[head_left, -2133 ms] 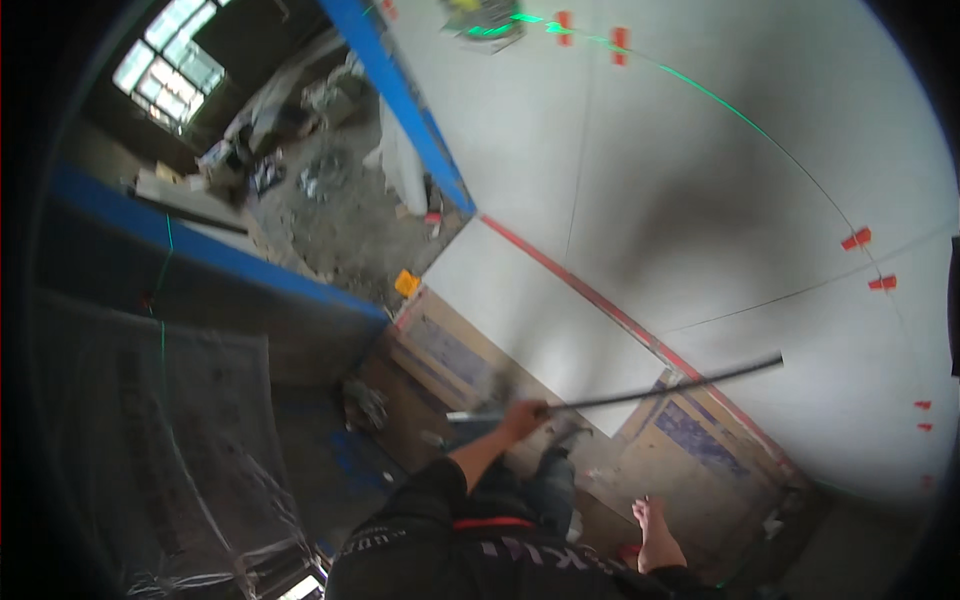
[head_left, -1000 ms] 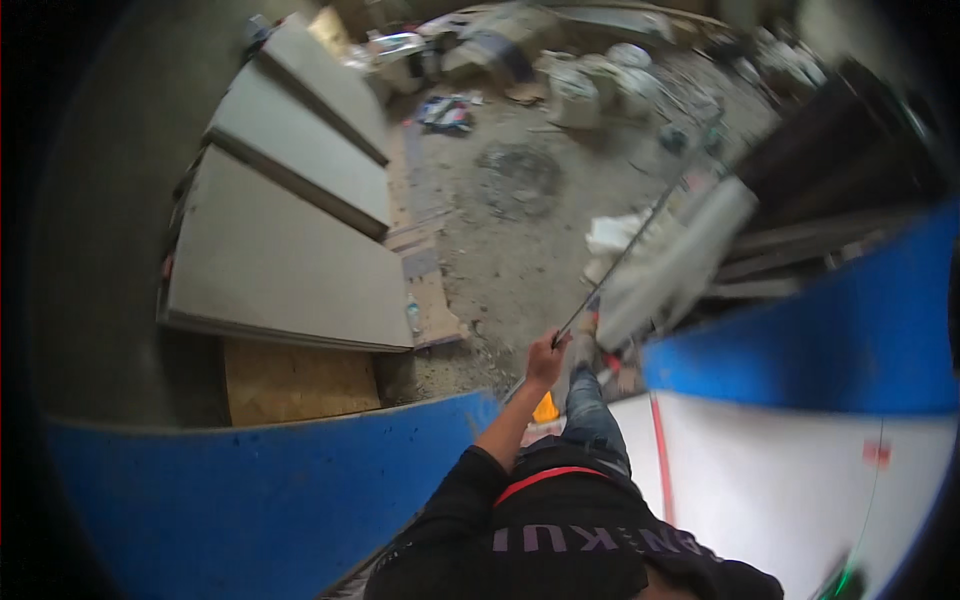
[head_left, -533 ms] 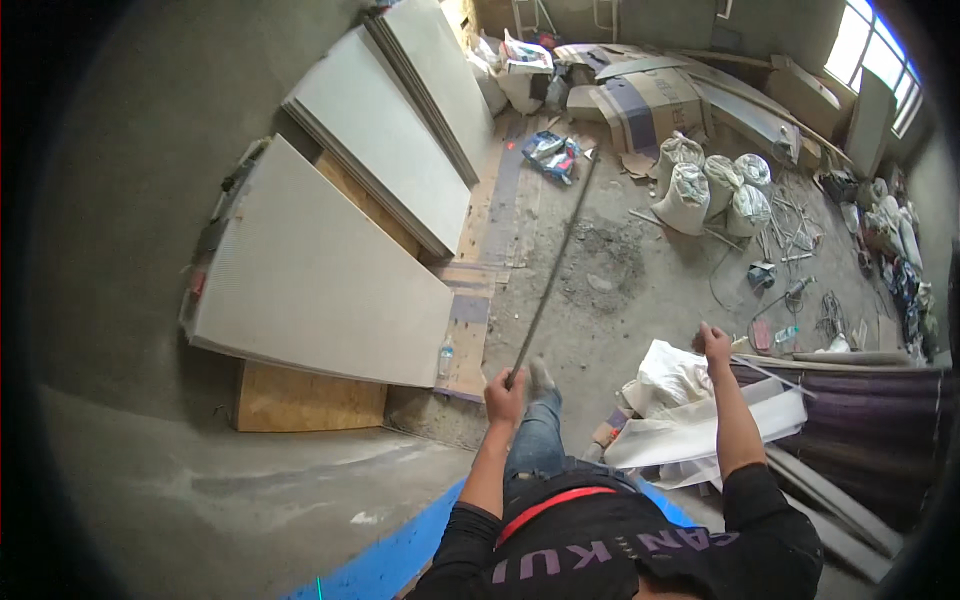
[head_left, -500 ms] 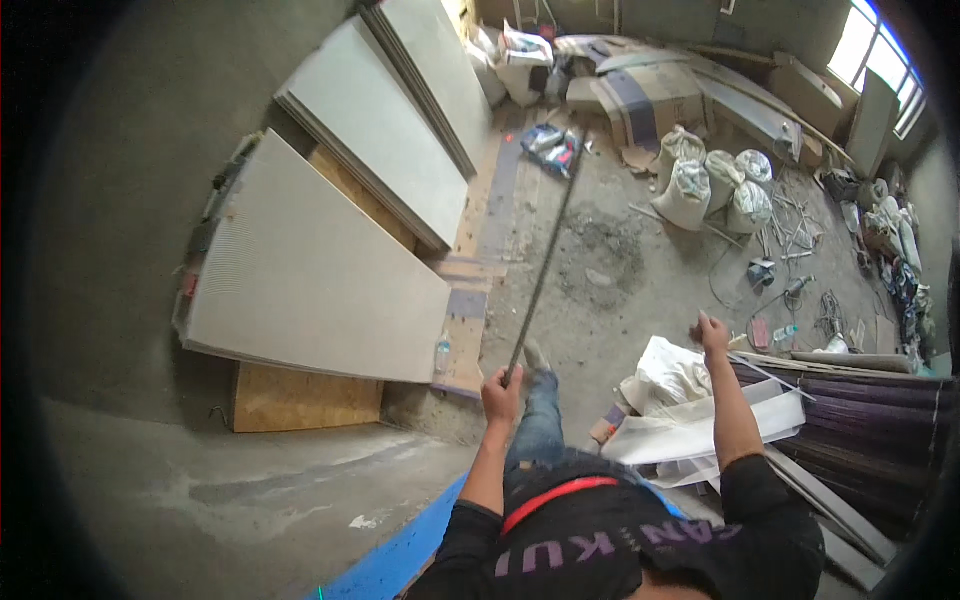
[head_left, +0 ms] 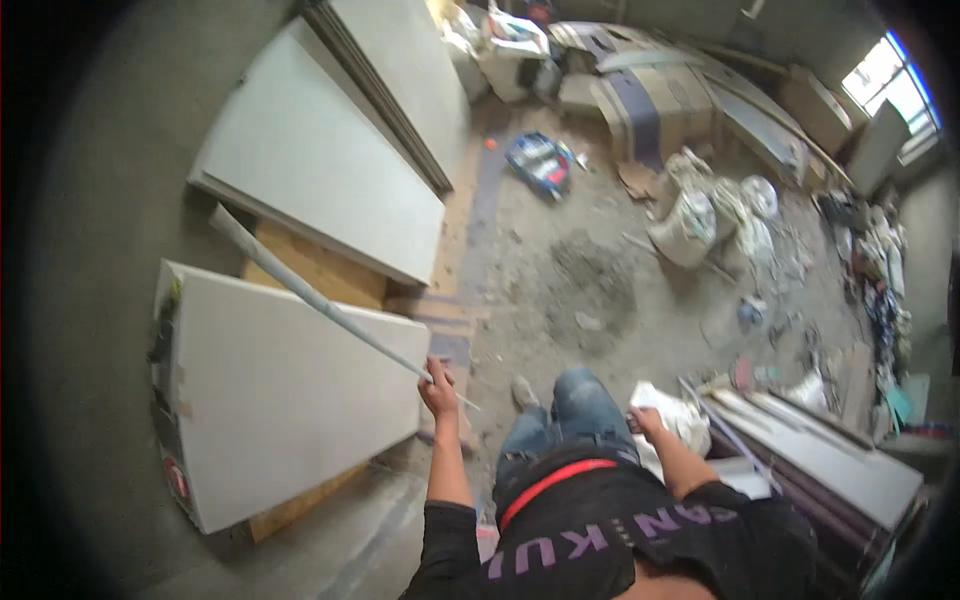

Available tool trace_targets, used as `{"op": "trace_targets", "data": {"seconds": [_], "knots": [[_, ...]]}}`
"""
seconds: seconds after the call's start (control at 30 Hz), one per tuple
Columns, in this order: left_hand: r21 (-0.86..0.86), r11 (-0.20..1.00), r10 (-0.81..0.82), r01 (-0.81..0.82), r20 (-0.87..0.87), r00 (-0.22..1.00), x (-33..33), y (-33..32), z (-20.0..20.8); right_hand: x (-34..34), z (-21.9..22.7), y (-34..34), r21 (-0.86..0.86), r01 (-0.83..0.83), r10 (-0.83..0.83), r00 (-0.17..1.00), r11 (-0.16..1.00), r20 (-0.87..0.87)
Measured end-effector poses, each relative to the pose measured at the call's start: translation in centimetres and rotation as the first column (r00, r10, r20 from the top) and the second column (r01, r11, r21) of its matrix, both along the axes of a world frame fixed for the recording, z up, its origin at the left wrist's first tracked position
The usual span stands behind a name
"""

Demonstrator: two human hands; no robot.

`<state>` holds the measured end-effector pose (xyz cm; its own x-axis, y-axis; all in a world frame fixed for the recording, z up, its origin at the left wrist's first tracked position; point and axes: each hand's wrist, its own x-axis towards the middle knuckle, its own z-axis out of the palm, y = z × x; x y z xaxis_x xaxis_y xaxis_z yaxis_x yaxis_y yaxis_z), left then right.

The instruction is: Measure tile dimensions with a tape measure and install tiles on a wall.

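My left hand [head_left: 438, 388] is wrapped round a long, thin, pale grey pole [head_left: 322, 303], near its lower end. The pole slants up to the left, across the nearest stack of pale boards [head_left: 300, 400], and its far end looks thicker. A short tip sticks out past my fingers. My right hand [head_left: 647, 422] is closed in front of my right thigh, beside a crumpled white sack [head_left: 682, 428]. Something small and dark may be in its fingers, but I cannot make it out.
More pale boards [head_left: 320, 150] lean in stacks at the left. Ahead are a rubble patch [head_left: 592, 290], a blue and white bag [head_left: 540, 162], and several filled sacks [head_left: 690, 230]. Long boards [head_left: 820, 450] lie on a pile at the right. Large cardboard [head_left: 660, 110] lies at the back.
The pole has swung from pointing straight ahead to pointing left over the boards. My right hand has come down and inward toward my thigh. My view has shifted as my legs stepped.
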<state>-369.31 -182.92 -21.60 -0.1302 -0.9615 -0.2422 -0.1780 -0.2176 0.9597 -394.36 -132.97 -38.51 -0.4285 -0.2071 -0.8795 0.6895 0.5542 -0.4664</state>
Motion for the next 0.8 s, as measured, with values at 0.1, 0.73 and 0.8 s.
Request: {"op": "trace_targets", "data": {"seconds": [0.1,0.73,0.8], "knots": [[-0.142,0.986,0.103,-0.086,0.115,0.988,-1.7,-8.6,0.7,-7.8,-0.9,-9.8,-0.01,-0.051,0.05,0.995,0.999,-0.082],[-0.499,0.678,0.595,-0.54,-0.059,0.801,-8.2,-47.3,6.5,-35.5,9.5,-85.9,-0.418,-0.518,0.481,0.854,0.747,-0.2],[-0.536,0.621,0.652,-0.572,-0.051,0.757,-8.2,-51.8,7.0,-33.6,12.0,-94.1,-0.412,-0.586,0.547,0.808,0.698,-0.221]]}}
